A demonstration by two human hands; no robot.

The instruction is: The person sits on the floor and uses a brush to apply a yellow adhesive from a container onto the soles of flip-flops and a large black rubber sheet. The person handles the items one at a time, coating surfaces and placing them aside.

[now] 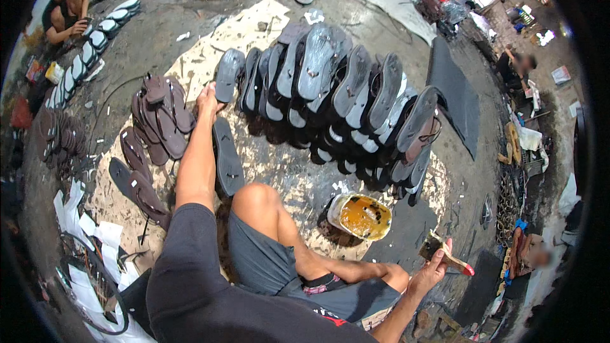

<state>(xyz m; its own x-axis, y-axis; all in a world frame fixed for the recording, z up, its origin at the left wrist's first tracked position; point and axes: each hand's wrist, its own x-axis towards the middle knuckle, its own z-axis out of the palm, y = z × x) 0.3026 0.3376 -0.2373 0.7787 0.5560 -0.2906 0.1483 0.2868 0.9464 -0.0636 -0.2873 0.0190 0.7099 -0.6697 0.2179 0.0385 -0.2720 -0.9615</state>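
Note:
My left hand (208,100) is stretched forward, its fingers closed at the near edge of a dark grey sandal sole (229,73) at the left end of a piled row of soles. Beside my left forearm, another dark sole (227,159) lies by my knee. My right hand (434,268), out at the lower right, grips a paint brush (454,263) by its red-tipped wooden handle. The brush's bristle end points up and to the left. Between my hands stands a whitish tub (335,211) with amber glue (365,216) inside and dark smears on it.
Stacked soles (318,63) spread across the middle on stained sheets. Brown flip-flops (162,121) lie in a heap at the left. A black mat (452,95) lies at the right. Other people (63,9) sit at the far left and along the right side.

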